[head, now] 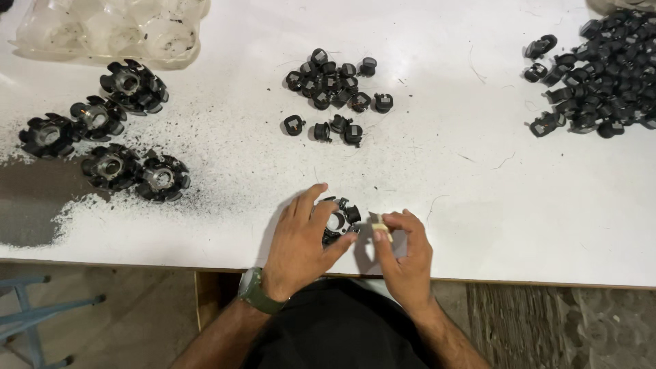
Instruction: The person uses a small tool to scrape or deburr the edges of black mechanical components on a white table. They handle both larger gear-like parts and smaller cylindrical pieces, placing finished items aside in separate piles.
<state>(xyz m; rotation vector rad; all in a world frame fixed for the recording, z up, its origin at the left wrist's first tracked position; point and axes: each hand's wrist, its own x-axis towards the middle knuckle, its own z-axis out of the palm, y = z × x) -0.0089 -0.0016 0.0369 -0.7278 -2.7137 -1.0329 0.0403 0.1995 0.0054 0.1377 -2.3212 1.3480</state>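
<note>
Fingers of the left hand (298, 239) clamp a round black plastic rotor (339, 220) near the white table's (478, 205) front edge; the right hand (404, 254) pinches a small pale block (381, 226) beside it.

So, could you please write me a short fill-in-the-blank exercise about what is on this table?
1. The left hand holds a round black part on the white ____.
2. The right hand pinches a small ____-coloured piece.
3. Finished black parts sit at the far left, ____ in number.
4. A green ____ is worn on the left wrist.

Missing words: table; tan; five; watch
</note>
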